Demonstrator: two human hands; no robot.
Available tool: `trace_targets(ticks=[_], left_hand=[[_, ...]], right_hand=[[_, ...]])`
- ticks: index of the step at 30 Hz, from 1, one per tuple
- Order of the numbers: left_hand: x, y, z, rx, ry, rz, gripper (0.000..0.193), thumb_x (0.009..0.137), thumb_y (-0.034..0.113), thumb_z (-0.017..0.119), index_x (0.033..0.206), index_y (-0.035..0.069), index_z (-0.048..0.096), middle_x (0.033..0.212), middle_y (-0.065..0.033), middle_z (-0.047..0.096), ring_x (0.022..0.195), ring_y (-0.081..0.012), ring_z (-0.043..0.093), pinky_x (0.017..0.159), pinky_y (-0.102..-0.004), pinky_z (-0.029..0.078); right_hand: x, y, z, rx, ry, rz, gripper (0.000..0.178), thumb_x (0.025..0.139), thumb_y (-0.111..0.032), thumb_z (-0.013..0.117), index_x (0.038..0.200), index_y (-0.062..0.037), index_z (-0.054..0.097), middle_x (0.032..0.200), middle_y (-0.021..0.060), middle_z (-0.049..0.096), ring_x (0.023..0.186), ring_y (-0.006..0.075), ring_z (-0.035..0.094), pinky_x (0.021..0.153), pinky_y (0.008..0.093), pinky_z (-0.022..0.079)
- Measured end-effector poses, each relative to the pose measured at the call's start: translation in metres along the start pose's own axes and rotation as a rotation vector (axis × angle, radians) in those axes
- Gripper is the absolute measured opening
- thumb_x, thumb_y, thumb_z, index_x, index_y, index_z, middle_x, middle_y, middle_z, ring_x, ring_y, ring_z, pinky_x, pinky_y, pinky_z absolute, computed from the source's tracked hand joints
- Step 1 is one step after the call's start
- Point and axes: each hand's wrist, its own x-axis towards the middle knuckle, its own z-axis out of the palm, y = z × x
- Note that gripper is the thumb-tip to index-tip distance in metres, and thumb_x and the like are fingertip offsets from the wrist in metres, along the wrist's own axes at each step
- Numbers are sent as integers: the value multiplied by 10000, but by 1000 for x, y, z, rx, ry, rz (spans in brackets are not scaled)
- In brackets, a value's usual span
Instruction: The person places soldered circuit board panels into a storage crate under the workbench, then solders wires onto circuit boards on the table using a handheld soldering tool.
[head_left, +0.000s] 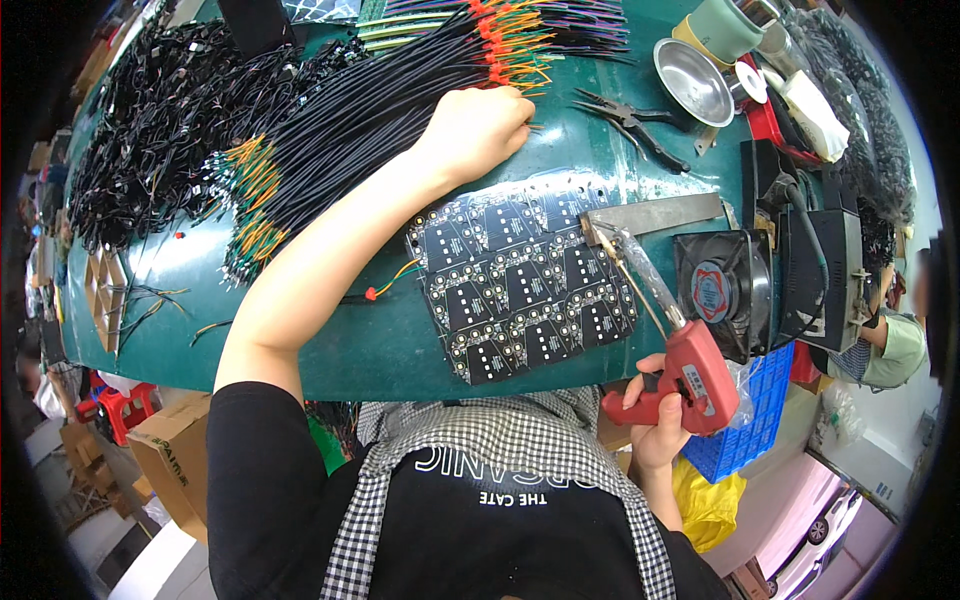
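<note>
The hands are working apart: the right hand (661,432) is gripping a red soldering gun (698,372), whose barrel is pointing toward a metal bar (665,214) beside the circuit-board panel (525,285) lying on the desk (375,355). The left hand (474,132) is curling at the black cables (350,140), its hold hidden.

Left of centre, a strip of green bench (365,350) lies open between the left forearm (340,245) and the circuit board panel (530,285), crossed by a thin wire with a red tie (371,294). A cable bundle (345,140) and wire tangle (140,130) fill the upper left. Bare bench shows between pliers (635,128) and metal bar (665,213); the soldering gun (698,378) obstructs the panel's right edge, with a fan (715,290) just beside.
</note>
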Motion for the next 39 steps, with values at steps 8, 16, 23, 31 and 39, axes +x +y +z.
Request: trace_targets(ticks=[8, 16, 23, 31, 39], left_hand=[[-26, -7, -14, -108, 231, 100, 145, 834, 176, 637, 914, 71, 696, 770, -77, 645, 797, -259, 664, 730, -376, 541], [-37, -18, -44, -1163, 344, -259, 186, 931, 98, 653, 1026, -50, 711, 873, -83, 713, 814, -133, 675, 763, -253, 540], [-53, -1, -166, -1383, 571, -72, 219, 985, 131, 551, 1090, -36, 646, 846, -40, 611, 672, -89, 491, 573, -262, 392], [-112, 56, -117, -629, 83, -311, 93, 857, 66, 649, 901, -11, 679, 729, -90, 606, 629, -174, 564, 570, -305, 445], [-135, 73, -67, -780, 30, -557, 116, 871, 64, 625, 965, -5, 624, 798, -105, 645, 661, -204, 630, 636, -309, 503]], right_hand=[[2, 0, 1, 17, -19, 8, 580, 975, -326, 565, 1402, 5, 353, 1130, 211, 561, 682, 177, 563, 579, 274, 491], [1, -2, 2, 10, -9, -9, 583, 971, -327, 574, 1403, -2, 355, 1132, 214, 560, 686, 174, 558, 577, 271, 489], [1, -3, 4, 6, -19, -28, 584, 970, -333, 580, 1404, -13, 358, 1141, 219, 551, 692, 177, 549, 567, 276, 493], [-5, -3, 10, 45, 40, 64, 684, 898, -365, 668, 1373, 49, 402, 1073, 212, 613, 685, 185, 601, 608, 298, 516], [1, 0, 16, 2, -84, 84, 647, 945, -390, 611, 1376, 27, 366, 1116, 208, 564, 673, 180, 559, 572, 277, 478]])
